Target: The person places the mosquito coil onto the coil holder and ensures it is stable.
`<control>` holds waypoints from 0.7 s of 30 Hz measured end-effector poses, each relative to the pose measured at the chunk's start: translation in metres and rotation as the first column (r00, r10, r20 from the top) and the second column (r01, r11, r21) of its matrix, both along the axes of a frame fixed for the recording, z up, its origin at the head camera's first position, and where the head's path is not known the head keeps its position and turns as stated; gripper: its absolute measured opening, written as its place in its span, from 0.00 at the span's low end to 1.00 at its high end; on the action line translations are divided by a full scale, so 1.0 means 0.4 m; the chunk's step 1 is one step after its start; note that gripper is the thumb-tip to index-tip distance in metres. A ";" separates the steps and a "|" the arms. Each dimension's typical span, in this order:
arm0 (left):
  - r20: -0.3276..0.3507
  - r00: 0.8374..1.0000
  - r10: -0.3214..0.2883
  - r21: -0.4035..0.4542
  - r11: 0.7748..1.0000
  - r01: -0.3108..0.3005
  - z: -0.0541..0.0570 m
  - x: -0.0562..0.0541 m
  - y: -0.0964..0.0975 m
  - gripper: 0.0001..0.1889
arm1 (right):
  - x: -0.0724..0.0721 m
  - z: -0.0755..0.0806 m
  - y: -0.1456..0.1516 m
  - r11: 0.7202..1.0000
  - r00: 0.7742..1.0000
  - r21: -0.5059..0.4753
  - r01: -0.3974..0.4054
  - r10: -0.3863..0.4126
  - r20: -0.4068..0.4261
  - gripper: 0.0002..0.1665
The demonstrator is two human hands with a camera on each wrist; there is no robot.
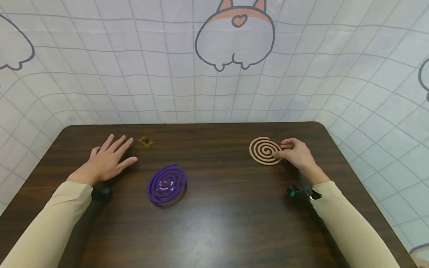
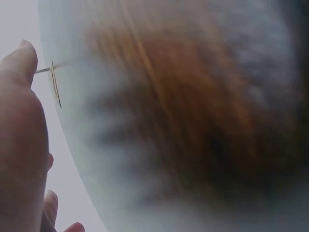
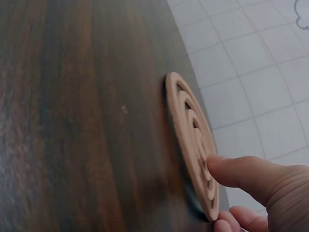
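Purple coil [image 1: 166,182] left of centre on dark table [image 1: 218,208]; small gold piece [image 1: 145,141] farther back, near left hand [image 1: 108,160]. Gridded backdrop [image 1: 187,89] behind. Tan coil [image 1: 266,151] toward far right, rim pinched between right hand's [image 1: 296,153] thumb and fingers. Left palm down, fingers spread apart.

Beyond the dark wood-grain bench [image 1: 221,227] rises a white gridded backdrop [image 1: 134,83], printed with a heart-marked animal drawing [image 1: 234,39] at twelve o'clock, a cropped outline [image 1: 13,44] at ten and a cropped figure [image 1: 421,257] at four.
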State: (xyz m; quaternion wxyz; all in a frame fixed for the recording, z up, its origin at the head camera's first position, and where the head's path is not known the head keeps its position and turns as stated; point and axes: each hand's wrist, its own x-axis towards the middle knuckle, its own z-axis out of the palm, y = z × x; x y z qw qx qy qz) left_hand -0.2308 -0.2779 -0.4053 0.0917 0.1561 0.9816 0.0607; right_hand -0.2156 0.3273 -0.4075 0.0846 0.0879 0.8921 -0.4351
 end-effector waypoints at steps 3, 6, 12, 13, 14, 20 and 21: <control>0.003 1.000 0.005 -0.008 1.000 -0.005 -0.003 -0.012 0.003 0.46 | -0.005 -0.007 -0.002 1.000 1.000 0.021 0.002 -0.001 -0.009 0.42; 0.014 1.000 0.009 -0.015 1.000 -0.009 -0.006 -0.022 0.005 0.47 | -0.007 -0.012 -0.002 1.000 1.000 0.027 -0.003 0.003 -0.015 0.43; 0.034 0.999 0.022 -0.021 1.000 -0.021 -0.007 -0.031 0.007 0.48 | -0.012 -0.018 -0.003 0.998 0.999 0.035 -0.047 0.047 -0.019 0.43; 0.037 0.999 0.020 -0.023 1.000 -0.019 -0.006 -0.032 0.010 0.48 | -0.011 -0.018 -0.002 0.998 0.998 0.040 -0.053 0.054 -0.018 0.43; 0.041 0.999 0.017 -0.023 1.000 -0.016 -0.005 -0.032 0.012 0.48 | -0.012 -0.018 -0.001 0.997 0.998 0.045 -0.056 0.057 -0.018 0.43; 0.063 0.998 -0.013 -0.028 1.000 0.014 -0.005 -0.038 0.027 0.48 | -0.010 -0.016 0.003 0.998 0.999 0.044 -0.047 0.047 0.003 0.40; 0.065 0.998 -0.019 -0.030 0.999 0.021 -0.006 -0.040 0.029 0.48 | -0.010 -0.015 0.003 0.998 0.999 0.042 -0.043 0.043 0.006 0.40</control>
